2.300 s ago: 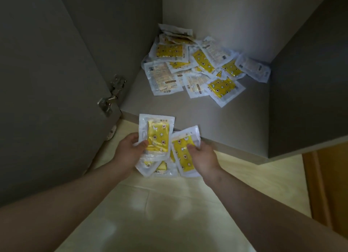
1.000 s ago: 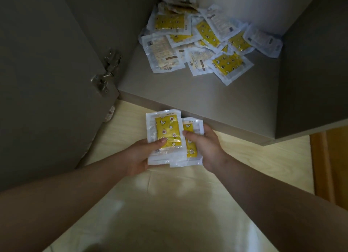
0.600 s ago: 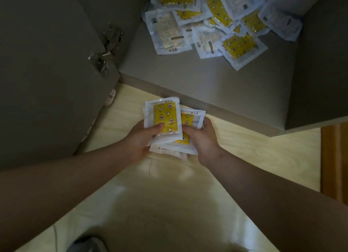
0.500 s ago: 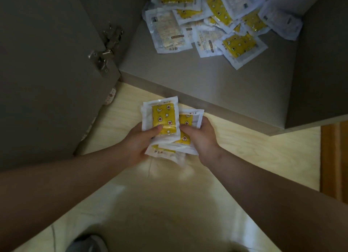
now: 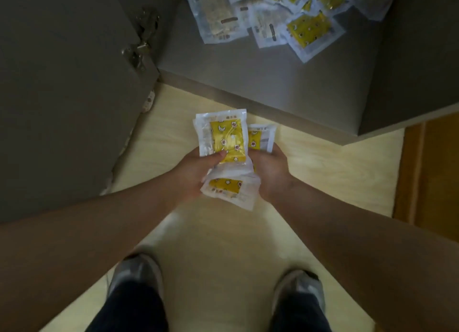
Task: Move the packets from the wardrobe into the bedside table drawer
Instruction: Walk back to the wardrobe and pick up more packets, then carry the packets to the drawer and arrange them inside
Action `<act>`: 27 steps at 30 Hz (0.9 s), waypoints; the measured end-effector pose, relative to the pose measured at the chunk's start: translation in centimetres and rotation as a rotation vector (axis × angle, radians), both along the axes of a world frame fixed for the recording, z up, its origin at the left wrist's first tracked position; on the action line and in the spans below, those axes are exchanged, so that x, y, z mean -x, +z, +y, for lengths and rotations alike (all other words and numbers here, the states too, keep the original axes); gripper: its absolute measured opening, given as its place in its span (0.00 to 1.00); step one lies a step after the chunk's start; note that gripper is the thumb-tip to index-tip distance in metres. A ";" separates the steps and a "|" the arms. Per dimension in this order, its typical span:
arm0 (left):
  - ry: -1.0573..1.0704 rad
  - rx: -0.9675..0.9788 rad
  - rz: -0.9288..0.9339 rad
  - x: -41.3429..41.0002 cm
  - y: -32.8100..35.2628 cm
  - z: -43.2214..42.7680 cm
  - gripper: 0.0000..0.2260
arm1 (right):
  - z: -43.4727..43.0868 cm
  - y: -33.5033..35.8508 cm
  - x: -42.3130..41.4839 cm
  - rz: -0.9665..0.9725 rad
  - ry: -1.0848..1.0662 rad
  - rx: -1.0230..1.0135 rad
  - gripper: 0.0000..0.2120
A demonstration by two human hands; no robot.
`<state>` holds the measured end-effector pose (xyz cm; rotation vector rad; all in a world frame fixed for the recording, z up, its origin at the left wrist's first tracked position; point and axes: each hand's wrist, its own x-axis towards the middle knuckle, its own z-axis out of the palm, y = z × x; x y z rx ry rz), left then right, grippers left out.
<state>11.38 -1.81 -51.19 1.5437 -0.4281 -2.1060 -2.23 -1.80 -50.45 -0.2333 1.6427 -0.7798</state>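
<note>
A stack of white packets with yellow patterned contents [image 5: 227, 140] is held between both hands above the pale floor, in front of the wardrobe. My left hand [image 5: 196, 172] grips the stack from the left, its thumb lying on the top packet. From the right, my right hand [image 5: 269, 170] grips the same stack with fingers curled under it. One packet [image 5: 229, 191] sticks out at the near side of the stack. Several more packets [image 5: 273, 16] lie in a pile at the back of the grey wardrobe shelf [image 5: 248, 73]. The bedside table is not in view.
The grey wardrobe door [image 5: 62, 95] stands open on the left, with a metal hinge [image 5: 139, 51] at its edge. A wardrobe side panel [image 5: 422, 58] rises at the right, brown wood [image 5: 432, 172] beyond it. My two shoes [image 5: 216, 289] stand on the pale floor below.
The view has tilted down and back from the shelf, so my shoes now show. Both hands have kept the stack and squared it closer together; a packet has slid out at the near side.
</note>
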 end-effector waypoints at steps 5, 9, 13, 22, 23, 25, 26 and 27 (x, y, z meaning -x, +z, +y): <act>0.021 -0.122 -0.027 0.7 8.5 4.8 0.12 | 4.5 7.5 -0.2 0.038 -0.053 -0.156 0.06; 0.044 -0.184 -0.099 1.3 16.8 7.2 0.16 | 6.5 15.9 -0.1 0.021 0.004 -0.183 0.17; 0.146 -0.140 -0.132 1.9 25.2 8.8 0.12 | 7.5 24.9 0.4 0.026 0.100 -0.095 0.09; 0.296 -0.006 -0.218 2.5 46.0 11.1 0.18 | 7.8 45.0 1.1 -0.057 0.292 0.083 0.05; 0.343 0.024 -0.217 2.5 48.2 11.5 0.15 | 7.9 47.1 0.9 -0.062 0.303 0.109 0.03; 0.453 0.069 -0.229 2.6 52.9 12.1 0.10 | 8.1 51.4 0.2 -0.062 0.338 0.163 0.01; 0.503 0.084 -0.250 2.6 54.9 12.5 0.10 | 8.3 53.3 -0.1 -0.062 0.358 0.189 0.02; 0.551 0.090 -0.279 2.4 56.9 13.1 0.11 | 8.6 55.2 -0.6 -0.066 0.379 0.209 0.02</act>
